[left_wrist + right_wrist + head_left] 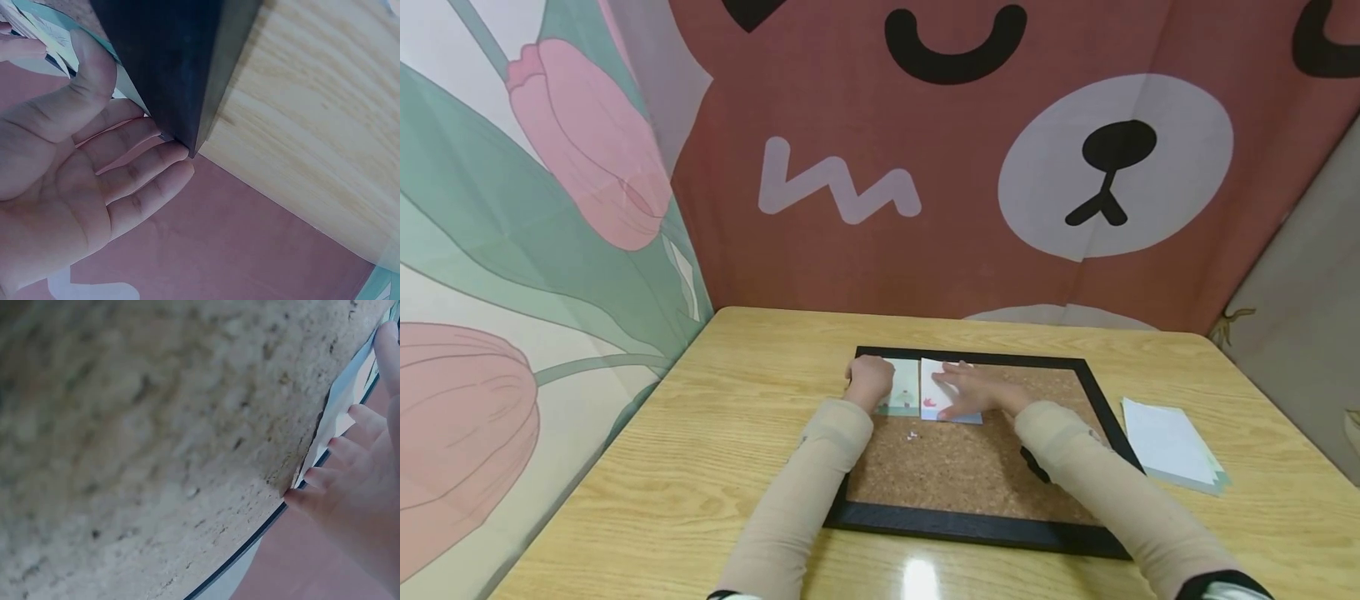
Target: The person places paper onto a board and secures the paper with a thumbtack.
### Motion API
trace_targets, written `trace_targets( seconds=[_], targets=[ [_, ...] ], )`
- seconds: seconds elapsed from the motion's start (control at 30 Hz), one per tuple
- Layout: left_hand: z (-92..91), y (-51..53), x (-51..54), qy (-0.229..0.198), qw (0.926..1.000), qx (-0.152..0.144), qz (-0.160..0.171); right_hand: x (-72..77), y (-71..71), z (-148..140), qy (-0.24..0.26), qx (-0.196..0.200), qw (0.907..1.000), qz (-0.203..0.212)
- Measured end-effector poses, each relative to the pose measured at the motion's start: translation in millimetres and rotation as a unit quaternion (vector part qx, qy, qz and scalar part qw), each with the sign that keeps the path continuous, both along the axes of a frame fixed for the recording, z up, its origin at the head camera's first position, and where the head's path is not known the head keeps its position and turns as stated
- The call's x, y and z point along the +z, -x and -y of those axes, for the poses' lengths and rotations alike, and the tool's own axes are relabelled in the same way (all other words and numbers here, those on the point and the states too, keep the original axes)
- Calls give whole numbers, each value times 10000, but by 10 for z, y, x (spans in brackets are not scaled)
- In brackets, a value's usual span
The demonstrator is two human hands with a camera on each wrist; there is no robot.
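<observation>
Under the grip lies a black-framed corkboard (947, 475); on it, the right hand (976, 389) spreads over a white illustrated card (934, 393). The left hand (870, 382), fingers extended, touches the pale-green card (906, 387) alongside. Nearer the wearer: tiny pieces (913, 435), perhaps pins. Alignment seems in hand; next calls for steadiness.

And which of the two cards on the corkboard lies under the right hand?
The white card with the pink mark, on the right; the pale green card is by the left hand.

Head view looks down across the corkboard (940, 475) wrist views near.
</observation>
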State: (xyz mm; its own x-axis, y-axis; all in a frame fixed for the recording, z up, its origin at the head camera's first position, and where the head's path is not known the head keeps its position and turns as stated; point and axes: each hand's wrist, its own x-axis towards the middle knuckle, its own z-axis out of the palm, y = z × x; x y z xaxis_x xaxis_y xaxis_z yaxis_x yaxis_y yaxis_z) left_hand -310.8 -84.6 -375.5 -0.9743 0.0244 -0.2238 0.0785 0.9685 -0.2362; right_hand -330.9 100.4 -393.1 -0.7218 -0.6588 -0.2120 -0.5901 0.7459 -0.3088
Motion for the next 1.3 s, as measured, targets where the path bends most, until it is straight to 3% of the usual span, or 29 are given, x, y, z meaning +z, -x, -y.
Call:
trace_targets(
  seconds=[0.4, 1.3],
  targets=[
    [23, -15, 19, -21, 10000, -12, -63, 5, -8, 40, 199, -15, 9996, 218],
    [38, 6, -14, -94, 9999, -24, -58, -4, 23, 74, 154, -10, 9997, 173]
  ],
)
